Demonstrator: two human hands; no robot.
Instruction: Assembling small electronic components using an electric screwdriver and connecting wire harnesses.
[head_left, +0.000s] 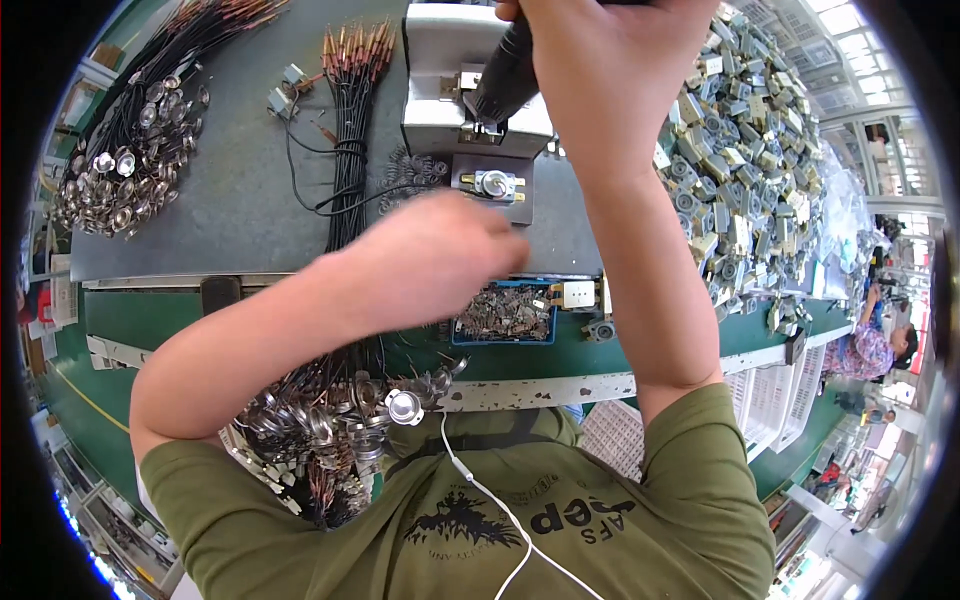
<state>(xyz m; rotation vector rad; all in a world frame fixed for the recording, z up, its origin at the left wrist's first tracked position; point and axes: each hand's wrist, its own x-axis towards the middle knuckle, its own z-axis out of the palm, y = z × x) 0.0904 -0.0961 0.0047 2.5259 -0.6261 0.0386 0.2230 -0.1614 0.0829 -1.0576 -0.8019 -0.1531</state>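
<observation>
No packages, labels, signs, screens.

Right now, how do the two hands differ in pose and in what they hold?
The right hand is raised at the top of the view, wrapped around a black handle on the grey press. The left hand sits lower, loosely closed, over the blue tray of small metal parts; whether it holds anything cannot be told. The right forearm runs nearly straight up; the left one crosses in from the left. Both hands are bare.
</observation>
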